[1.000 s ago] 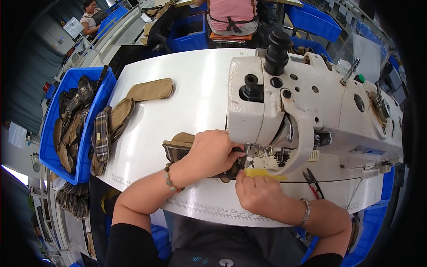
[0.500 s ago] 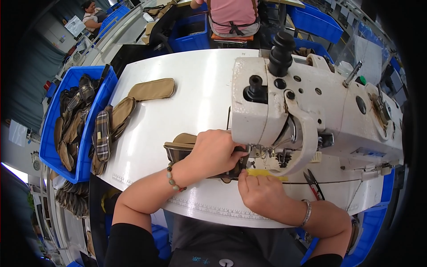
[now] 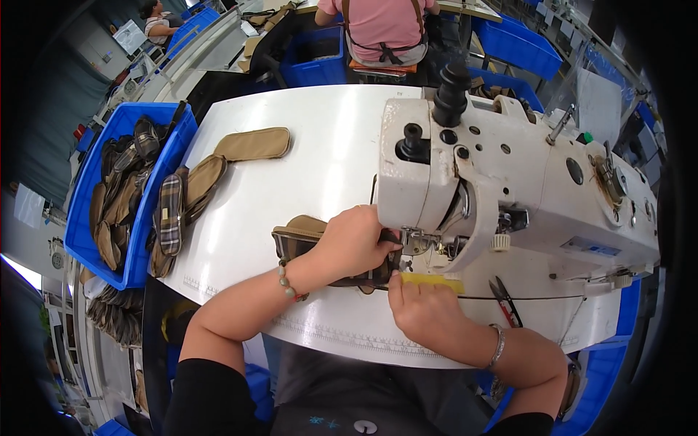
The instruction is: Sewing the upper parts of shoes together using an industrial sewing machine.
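A tan and plaid zippered pouch lies at the sewing machine, its right end by the needle area. My left hand is closed on the pouch's dark edge, thumb and fingers pinching it beside the presser foot. Just in front of the needle, my right hand is curled with fingertips at the pouch's near corner. From under that hand a thin dark strip runs right across the table. Its exact grip is partly hidden. A yellow piece sits behind the right knuckles.
Red-handled thread snips lie right of my right hand. Tan and plaid pieces trail across the white table to a full blue bin at left. Ahead sits a person in pink.
The view has shifted slightly. Both hands stay at the needle area, with the pouch held in nearly the same place. The machine's presser parts look slightly changed in position.
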Demonstrator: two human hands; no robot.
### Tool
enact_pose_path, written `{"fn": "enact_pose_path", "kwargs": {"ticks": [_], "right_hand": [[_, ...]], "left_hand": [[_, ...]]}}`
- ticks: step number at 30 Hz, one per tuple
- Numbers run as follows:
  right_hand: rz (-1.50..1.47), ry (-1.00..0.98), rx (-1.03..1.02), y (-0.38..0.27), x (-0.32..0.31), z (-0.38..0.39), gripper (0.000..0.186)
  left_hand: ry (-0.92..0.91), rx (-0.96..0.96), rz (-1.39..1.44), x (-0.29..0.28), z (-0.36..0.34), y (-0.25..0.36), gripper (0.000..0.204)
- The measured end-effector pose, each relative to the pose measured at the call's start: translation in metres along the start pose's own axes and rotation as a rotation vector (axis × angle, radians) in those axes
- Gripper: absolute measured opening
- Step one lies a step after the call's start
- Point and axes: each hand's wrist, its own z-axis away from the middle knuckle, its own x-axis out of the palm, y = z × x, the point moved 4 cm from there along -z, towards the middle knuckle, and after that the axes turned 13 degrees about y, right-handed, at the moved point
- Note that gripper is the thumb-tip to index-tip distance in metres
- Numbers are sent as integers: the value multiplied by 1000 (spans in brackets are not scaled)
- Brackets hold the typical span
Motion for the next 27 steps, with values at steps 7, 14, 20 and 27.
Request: {"fn": "enact_pose_path", "kwargs": {"ticks": [7, 14, 20, 27], "right_hand": [[174, -10, 40, 19, 13, 1, 40], [229, 53, -6, 29, 9, -6, 38], [118, 11, 49, 31, 12, -5, 42], [363, 32, -99, 30, 20, 0, 45]], "left_hand": [[189, 127, 72, 12, -21, -12, 18], [226, 178, 116, 23, -35, -26, 23], [212, 156, 99, 20, -35, -21, 23], [194, 157, 28, 17, -36, -20, 24]]}}
